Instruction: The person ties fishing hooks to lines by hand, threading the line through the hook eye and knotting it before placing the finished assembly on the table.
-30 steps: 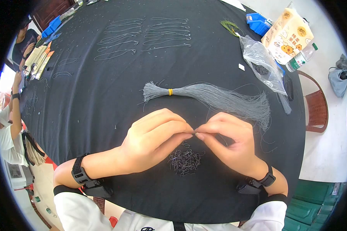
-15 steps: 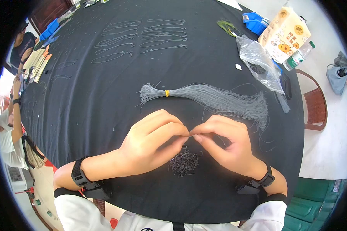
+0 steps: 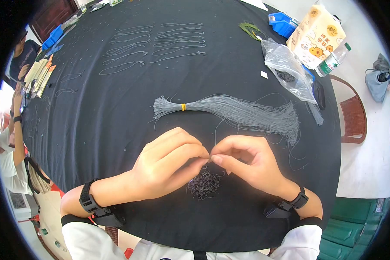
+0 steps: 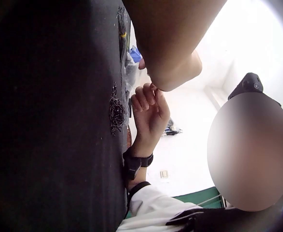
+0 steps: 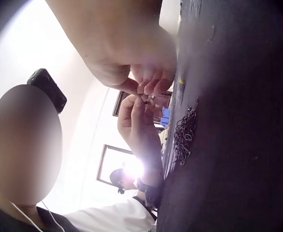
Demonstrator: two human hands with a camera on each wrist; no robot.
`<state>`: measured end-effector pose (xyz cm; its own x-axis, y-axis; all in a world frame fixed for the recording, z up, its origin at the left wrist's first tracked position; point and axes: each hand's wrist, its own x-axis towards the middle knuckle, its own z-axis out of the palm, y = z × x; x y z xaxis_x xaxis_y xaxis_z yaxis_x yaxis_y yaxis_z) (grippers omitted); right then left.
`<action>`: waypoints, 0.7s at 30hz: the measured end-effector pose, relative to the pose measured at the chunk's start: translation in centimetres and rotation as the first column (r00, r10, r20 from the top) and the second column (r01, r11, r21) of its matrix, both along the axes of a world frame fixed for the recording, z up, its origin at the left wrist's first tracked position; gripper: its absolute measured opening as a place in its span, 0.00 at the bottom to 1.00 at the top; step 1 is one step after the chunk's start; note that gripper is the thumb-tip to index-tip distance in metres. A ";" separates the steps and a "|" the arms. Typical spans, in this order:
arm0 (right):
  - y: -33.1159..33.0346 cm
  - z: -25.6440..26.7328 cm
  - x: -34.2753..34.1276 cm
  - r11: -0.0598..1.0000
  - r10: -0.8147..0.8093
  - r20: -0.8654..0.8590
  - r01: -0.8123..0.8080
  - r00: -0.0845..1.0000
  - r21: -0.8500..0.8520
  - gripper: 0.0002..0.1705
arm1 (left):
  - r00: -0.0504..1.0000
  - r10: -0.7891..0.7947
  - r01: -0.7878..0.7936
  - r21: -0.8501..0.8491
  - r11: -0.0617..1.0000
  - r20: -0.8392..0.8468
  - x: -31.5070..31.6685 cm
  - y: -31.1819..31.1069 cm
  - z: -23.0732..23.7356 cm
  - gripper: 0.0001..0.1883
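My left hand (image 3: 167, 162) and right hand (image 3: 252, 161) meet fingertip to fingertip above the black cloth. The left thumb and index finger pinch a tiny hook, mostly hidden by the fingertips. Between right thumb and forefinger is a thin grey line (image 3: 215, 132), which arcs up behind the fingers. Just below the hands lies a tangled pile of small dark hooks (image 3: 204, 186), also seen in the right wrist view as a heap (image 5: 185, 137). Beyond the hands stretches a bundle of grey lines (image 3: 234, 113), bound near its left end by a yellow band (image 3: 183, 107).
Looped lines (image 3: 177, 39) lie in two columns farther back. At the right are a clear plastic bag (image 3: 286, 69), a blue bin (image 3: 283, 25), a tissue pack (image 3: 316, 37) and a bottle (image 3: 333, 60). Other people sit at the left edge beside paper packets (image 3: 40, 78).
Both hands have drifted slightly left and down, fingertips staying together. The right fingers have curled in more, and the line now rises in an arc beside the right forefinger.
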<state>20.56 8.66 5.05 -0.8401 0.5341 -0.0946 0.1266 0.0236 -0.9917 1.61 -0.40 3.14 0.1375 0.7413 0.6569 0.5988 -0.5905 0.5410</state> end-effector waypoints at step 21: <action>0.2 -0.8 0.0 0.956 -0.056 -0.038 0.065 0.998 0.285 0.08 | 1.000 -0.006 0.007 -0.043 0.999 0.013 0.1 0.0 0.0 0.11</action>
